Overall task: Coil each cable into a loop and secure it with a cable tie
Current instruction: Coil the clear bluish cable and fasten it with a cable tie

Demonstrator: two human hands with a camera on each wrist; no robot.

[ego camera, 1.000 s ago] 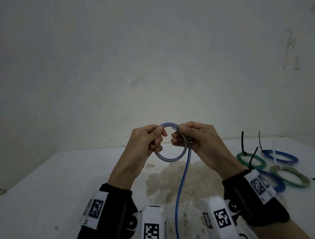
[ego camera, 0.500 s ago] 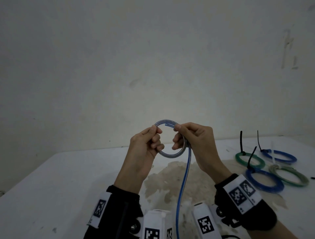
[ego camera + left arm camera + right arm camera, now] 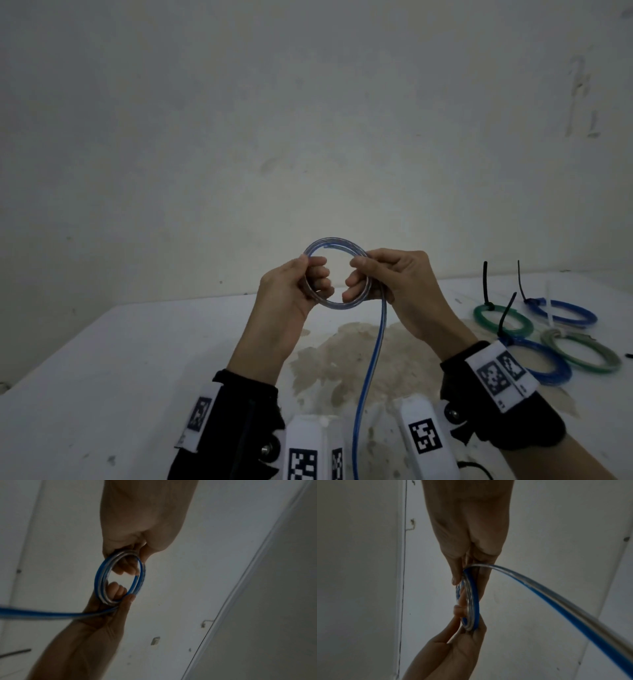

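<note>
A blue-and-clear cable point(image 3: 337, 244) is wound into a small upright loop held in the air above the table. My left hand point(image 3: 310, 277) pinches the loop's left side between thumb and curled fingers. My right hand point(image 3: 361, 279) grips the right side, fingers reaching through the ring. The loose tail point(image 3: 368, 370) hangs from under my right hand, down toward me and out of the frame bottom. In the left wrist view the loop point(image 3: 120, 580) shows several turns, the tail point(image 3: 42, 614) trailing left. The right wrist view sees the loop point(image 3: 470, 601) edge-on, its tail point(image 3: 556, 601) sweeping right.
On the white table point(image 3: 120, 359) at the right lie several tied coils: a green one point(image 3: 501, 320), blue ones point(image 3: 561, 311) point(image 3: 537, 361) and a grey-green one point(image 3: 582, 353), black tie tails sticking up. A brown stain point(image 3: 359, 359) marks the table below my hands. A plain wall stands behind.
Both hands have kept hold of the loop and turned it, feeding more tail into the coil. The loop has widened a little and risen slightly, and my wrists have shifted.
</note>
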